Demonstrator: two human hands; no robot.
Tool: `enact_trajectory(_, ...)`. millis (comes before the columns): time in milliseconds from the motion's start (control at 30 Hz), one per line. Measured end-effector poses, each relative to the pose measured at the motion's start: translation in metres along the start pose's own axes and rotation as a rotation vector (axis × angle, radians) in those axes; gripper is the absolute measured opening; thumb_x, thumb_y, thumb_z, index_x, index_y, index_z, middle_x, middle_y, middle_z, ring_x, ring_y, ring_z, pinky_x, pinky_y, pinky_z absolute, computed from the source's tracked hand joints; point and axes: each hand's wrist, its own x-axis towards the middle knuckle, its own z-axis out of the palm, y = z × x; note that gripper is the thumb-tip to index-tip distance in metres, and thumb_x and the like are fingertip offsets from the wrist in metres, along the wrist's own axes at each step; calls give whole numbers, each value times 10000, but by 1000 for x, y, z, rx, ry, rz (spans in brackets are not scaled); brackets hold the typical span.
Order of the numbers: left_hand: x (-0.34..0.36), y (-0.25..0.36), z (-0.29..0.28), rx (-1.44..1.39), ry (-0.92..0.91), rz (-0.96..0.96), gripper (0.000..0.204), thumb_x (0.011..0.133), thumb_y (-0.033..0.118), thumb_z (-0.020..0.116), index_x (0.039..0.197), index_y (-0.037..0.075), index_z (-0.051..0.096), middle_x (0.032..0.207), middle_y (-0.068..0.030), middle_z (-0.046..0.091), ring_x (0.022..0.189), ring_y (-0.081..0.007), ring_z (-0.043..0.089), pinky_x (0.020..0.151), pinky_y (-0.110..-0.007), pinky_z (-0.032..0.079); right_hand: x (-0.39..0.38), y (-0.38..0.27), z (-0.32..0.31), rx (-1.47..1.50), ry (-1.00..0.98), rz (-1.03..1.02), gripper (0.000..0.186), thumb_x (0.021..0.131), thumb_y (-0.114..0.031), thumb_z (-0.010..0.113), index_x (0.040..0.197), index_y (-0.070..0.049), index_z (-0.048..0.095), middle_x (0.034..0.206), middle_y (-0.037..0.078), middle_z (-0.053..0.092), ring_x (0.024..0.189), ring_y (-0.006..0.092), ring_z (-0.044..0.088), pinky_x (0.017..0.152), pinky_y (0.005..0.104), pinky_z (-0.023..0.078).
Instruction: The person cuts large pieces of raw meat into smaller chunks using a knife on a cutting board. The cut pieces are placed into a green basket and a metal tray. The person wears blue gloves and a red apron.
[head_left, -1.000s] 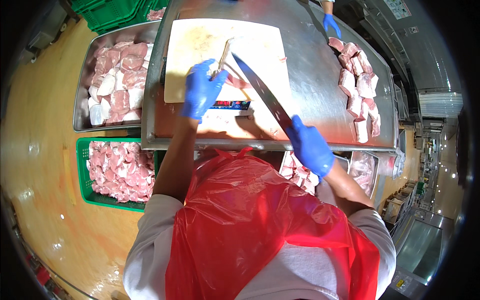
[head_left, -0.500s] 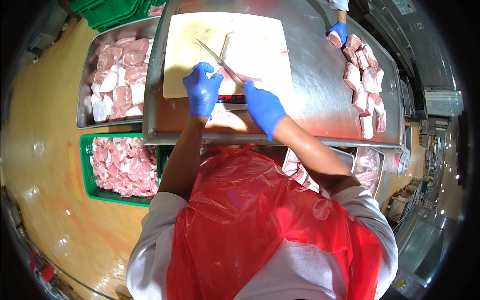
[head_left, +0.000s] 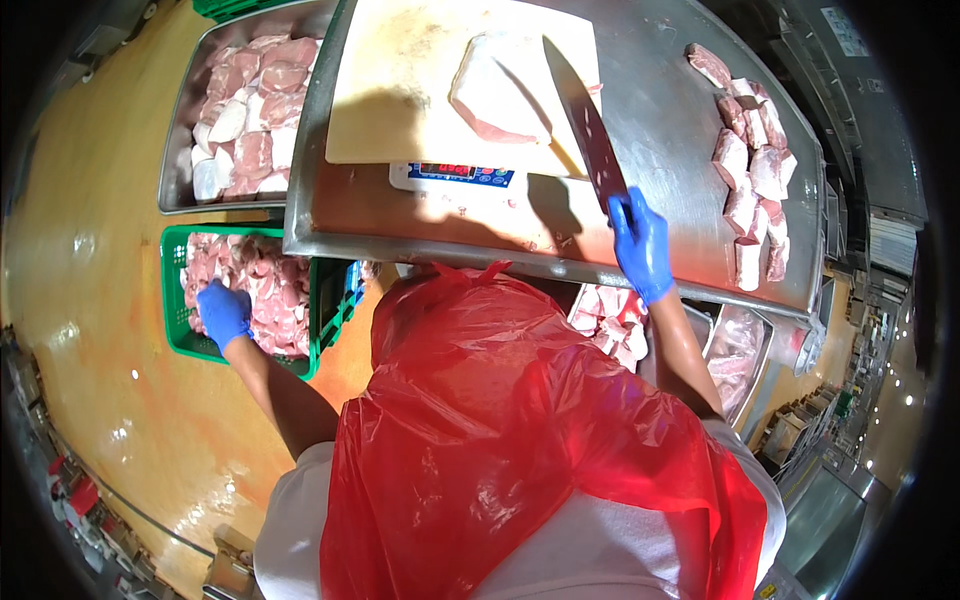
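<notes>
My right hand (head_left: 640, 245), in a blue glove, grips a long knife (head_left: 585, 120) by the handle, its blade angled up over the right part of the white cutting board (head_left: 380, 70). A pale slab of meat (head_left: 490, 90) lies on the board. Below the board is a scale with a red display (head_left: 450, 172). My left hand (head_left: 223, 312), also gloved, is in the green crate (head_left: 170, 290) of pink meat pieces (head_left: 275, 300), fingers curled; whatever they hold is hidden.
A steel tub (head_left: 180, 150) of meat chunks stands left of the steel table (head_left: 660, 150). Several meat blocks (head_left: 755, 180) lie in rows on the table's right. More meat containers (head_left: 730, 360) sit below the table edge, above the yellow floor (head_left: 100, 330).
My left hand has moved from the board down-left into the green crate. My right hand and knife have shifted right, uncovering the slab. The co-worker's hand at upper right is out of view.
</notes>
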Motion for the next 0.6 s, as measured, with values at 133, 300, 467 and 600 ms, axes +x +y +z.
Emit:
enact_trajectory(133,0,113,-98,-828,233,76,389,870,10,556,1247,-9,653,1146,-237,686,1028,-331,682,886,-379,524,47,-7,39,-1,5,-47,174,976,-163,639,1056,-10,616,908,212,713,804,395,706,651,428,547)
enact_trajectory(300,-20,250,-123,-1004,422,685,398,919,67,586,1316,70,604,1167,-160,670,929,-289,690,824,-394,559,88,-36,59,-25,28,-320,226,1004,-266,584,1043,-48,631,888,209,706,804,416,684,683,471,544)
enact_trajectory(467,-63,333,-137,-984,186,851,468,926,207,577,1380,96,543,1175,-207,660,922,-387,677,796,-485,549,101,-50,58,-1,-27,-345,233,1006,-279,576,1052,-54,618,857,226,694,788,428,677,670,482,538)
enact_trajectory(600,-76,335,-132,-789,-51,815,409,925,220,578,1313,92,595,1043,-192,696,869,-374,690,764,-471,556,103,-39,57,-51,-1,-354,234,1000,-282,582,1057,-55,600,814,242,679,755,442,667,649,508,528)
